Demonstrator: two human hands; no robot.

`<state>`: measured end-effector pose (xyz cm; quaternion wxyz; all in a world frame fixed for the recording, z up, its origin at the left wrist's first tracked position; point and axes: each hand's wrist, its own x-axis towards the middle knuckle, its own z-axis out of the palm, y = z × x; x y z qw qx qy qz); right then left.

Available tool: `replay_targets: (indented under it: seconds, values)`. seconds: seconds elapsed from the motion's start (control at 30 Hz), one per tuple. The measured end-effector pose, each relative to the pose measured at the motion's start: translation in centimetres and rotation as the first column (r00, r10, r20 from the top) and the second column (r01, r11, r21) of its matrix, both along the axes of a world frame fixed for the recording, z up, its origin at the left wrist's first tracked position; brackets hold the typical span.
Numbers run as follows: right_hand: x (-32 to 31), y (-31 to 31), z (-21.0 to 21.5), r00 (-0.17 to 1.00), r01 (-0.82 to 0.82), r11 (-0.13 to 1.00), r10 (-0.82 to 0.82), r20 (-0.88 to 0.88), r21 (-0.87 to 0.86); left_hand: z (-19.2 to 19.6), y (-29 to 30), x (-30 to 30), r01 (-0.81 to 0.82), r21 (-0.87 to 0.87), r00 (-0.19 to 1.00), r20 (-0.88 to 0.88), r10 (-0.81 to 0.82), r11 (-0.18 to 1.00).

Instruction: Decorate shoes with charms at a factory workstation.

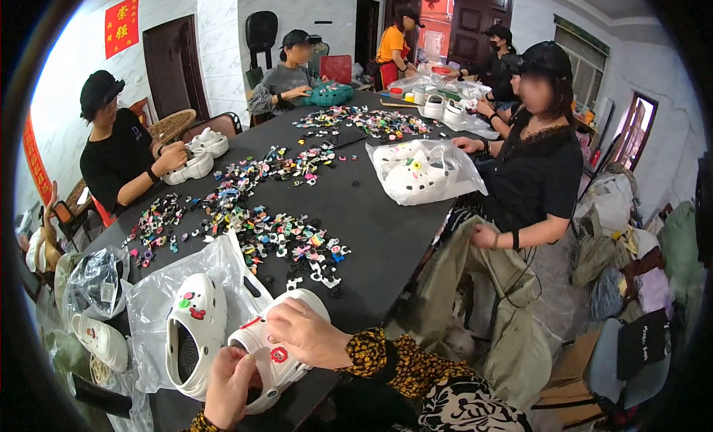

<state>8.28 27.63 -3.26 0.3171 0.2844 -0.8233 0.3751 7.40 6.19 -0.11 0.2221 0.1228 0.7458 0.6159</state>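
Note:
Near the table's front edge lies a white clog (301, 369) with holes in its upper and a red charm on it. My left hand (232, 387) grips this clog at its opening, thumb and fingers pressed together. Over the toe part rests my right hand (308, 335), its fingers closed in a pinch against the upper; whatever they hold is hidden. Just left of it stands the other white clog (197, 332), carrying green, red and dark charms. A clear plastic bag (145, 306) lies partly under the pair.
Piles of small colourful shoe charms (275, 239) spread along the black table (356, 228). Another white clog (100, 343) sits at the lower left beside a bagged dark item (96, 283). At right is a bagged pair of white clogs (420, 172). Several people work around the table.

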Motion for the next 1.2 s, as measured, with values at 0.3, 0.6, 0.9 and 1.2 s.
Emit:
replay_targets:
  seconds: [0.3, 0.6, 0.9, 1.2]
  values:
    - [-0.3, -1.1, 0.7, 0.998, 0.029, 1.000, -0.028, -0.048, 0.004, 1.0, 2.3, -0.3, -0.053, 0.331, 0.964, 0.262, -0.037, 0.942]
    - [-0.3, -0.5, 0.0, 0.999, 0.002, 0.999, -0.004, -0.039, -0.035, -0.9, 4.8, -1.5, -0.173, 0.438, 0.942, 0.335, 0.018, 0.882]
    - [-0.8, 0.0, -1.9, 0.997, -0.049, 0.985, 0.038, -0.067, -0.168, -0.9, 5.4, -1.9, -0.237, 0.452, 0.910, 0.413, 0.034, 0.860]
    - [-0.7, 0.0, -2.2, 1.000, 0.003, 0.972, -0.004, -0.004, -0.233, -2.6, 4.7, -3.8, -0.137, 0.467, 0.931, 0.362, -0.048, 0.873]
